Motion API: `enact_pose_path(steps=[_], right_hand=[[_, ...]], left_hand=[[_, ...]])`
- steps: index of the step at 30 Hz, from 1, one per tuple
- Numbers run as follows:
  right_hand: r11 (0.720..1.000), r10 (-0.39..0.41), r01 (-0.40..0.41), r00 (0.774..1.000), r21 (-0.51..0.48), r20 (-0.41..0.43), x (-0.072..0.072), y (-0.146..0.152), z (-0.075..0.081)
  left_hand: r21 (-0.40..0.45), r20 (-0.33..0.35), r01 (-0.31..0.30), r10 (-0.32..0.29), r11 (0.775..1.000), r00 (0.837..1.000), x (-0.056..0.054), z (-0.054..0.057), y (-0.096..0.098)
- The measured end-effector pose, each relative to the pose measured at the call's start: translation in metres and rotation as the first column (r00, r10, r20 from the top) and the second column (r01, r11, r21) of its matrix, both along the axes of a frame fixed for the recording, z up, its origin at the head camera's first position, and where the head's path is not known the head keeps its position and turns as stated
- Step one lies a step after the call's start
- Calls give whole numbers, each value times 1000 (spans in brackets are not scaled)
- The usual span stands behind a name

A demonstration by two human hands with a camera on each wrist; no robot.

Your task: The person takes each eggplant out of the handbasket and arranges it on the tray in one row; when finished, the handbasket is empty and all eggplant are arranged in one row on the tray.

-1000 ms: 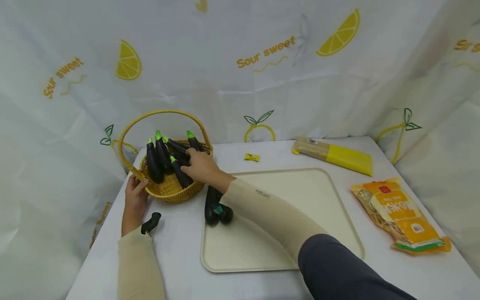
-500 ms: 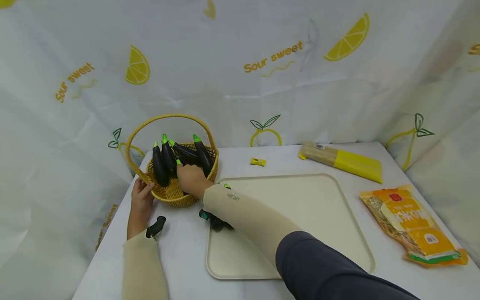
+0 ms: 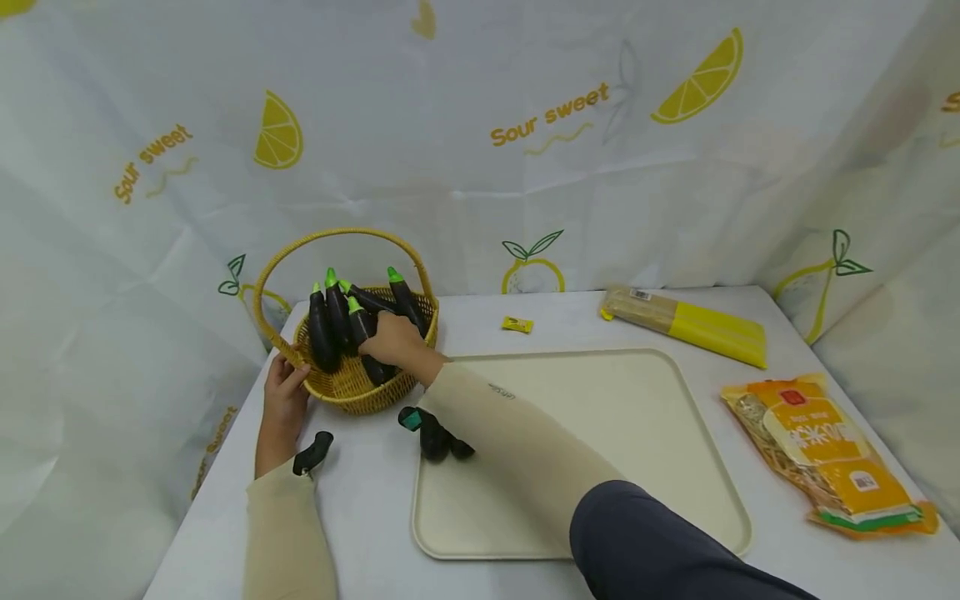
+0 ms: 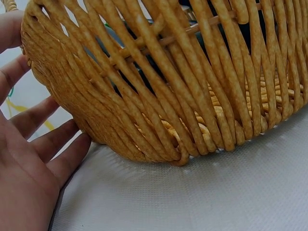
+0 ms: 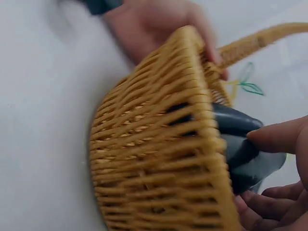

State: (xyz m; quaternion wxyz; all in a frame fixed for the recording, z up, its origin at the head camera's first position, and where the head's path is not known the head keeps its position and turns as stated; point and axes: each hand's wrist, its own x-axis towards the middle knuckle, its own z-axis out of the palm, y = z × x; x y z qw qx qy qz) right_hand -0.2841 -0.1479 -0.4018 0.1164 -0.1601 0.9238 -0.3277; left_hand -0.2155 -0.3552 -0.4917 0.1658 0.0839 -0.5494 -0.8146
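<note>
A yellow wicker basket (image 3: 358, 402) with an arched handle stands at the left of the table, holding several dark eggplants (image 3: 321, 332) with green stem ends. My left hand (image 3: 285, 398) grips its left rim, thumb over the edge and fingers (image 4: 41, 118) along the outer wall. Inside the basket, my right hand (image 3: 397, 340) holds one eggplant (image 3: 362, 323) around its middle. In the right wrist view, the thumb presses that eggplant (image 5: 262, 166) above the rim, while the other fingers are partly hidden beneath. More eggplants (image 3: 433, 440) lie at the tray's left edge, mostly covered by my right forearm.
A cream tray (image 3: 600, 433) lies right of the basket, under my right forearm. Behind it are a small yellow packet (image 3: 517, 324) and a long yellow-and-clear noodle pack (image 3: 682, 325). An orange food bag (image 3: 832, 454) lies at the right. A printed white curtain backs the table.
The head view has shifted slightly. My right hand moved down over the eggplant, then back right, and that eggplant's stem end has risen. The left hand stays on the rim.
</note>
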Motion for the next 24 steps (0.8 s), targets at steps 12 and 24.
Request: enact_pose_path(steps=[12, 24], right_hand=[[966, 36, -44, 999, -253, -39, 3, 67, 29], [975, -48, 30, 996, -219, -76, 27, 151, 1]], left_hand=[[-10, -10, 18, -18, 1000, 1000, -1, 0, -3], [-13, 27, -6, 6, 1000, 1000, -3, -3, -4]])
